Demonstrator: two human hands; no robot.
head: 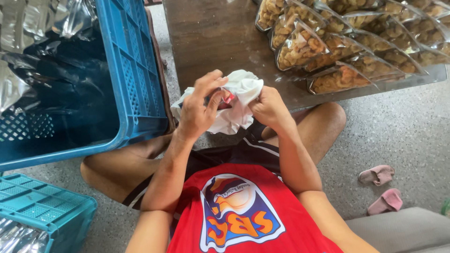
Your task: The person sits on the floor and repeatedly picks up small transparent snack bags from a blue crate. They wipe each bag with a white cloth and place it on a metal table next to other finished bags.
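The white cloth (236, 100), crumpled, sits at picture centre above the person's knees, held between both hands. The left hand (199, 110) grips it at nine o'clock with fingers spread over the top; the right hand (268, 107) pinches it closed at three o'clock. Beyond, toward one o'clock, clear snack bags (356, 47) lie overlapped on the bench (215, 42). A blue crate (136, 70) stands at ten o'clock.

The floor (398, 136) is gray with tiny speckles. A low, dark brown table (215, 37) stands on it and looks shiny on top. Two pink slippers (382, 187) lie on the floor near a gray cushion (403, 229). Soft daylight fills the place.
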